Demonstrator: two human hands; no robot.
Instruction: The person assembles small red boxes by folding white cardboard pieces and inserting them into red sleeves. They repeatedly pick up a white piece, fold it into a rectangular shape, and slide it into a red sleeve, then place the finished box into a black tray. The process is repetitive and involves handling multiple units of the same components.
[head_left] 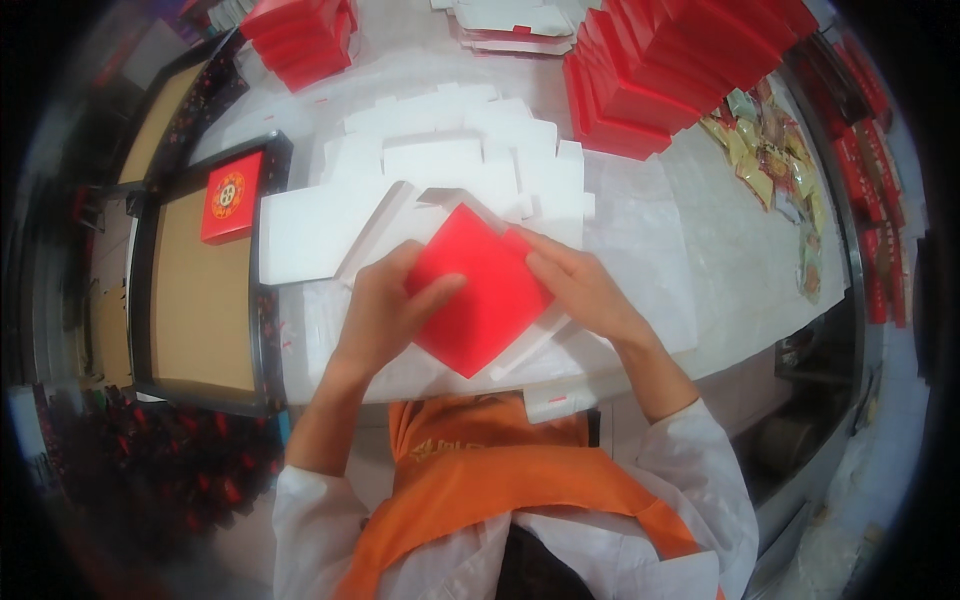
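Right of the red square (480, 300), past the right forearm (655, 372), the tabletop (740, 270) gives open passage as far as the wrapped packets (770, 155). Directly beyond the square, white flattened cartons (450, 155) lie low in the way; beyond it to the right, stacked red boxes (680, 70) bar passage. Left of it, the black-rimmed tray (268, 340) forms a barrier.

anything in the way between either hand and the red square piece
Nothing visible: the left hand and right hand already touch the red square piece at opposite sides. The white cardboard pieces lie beyond it, not between.
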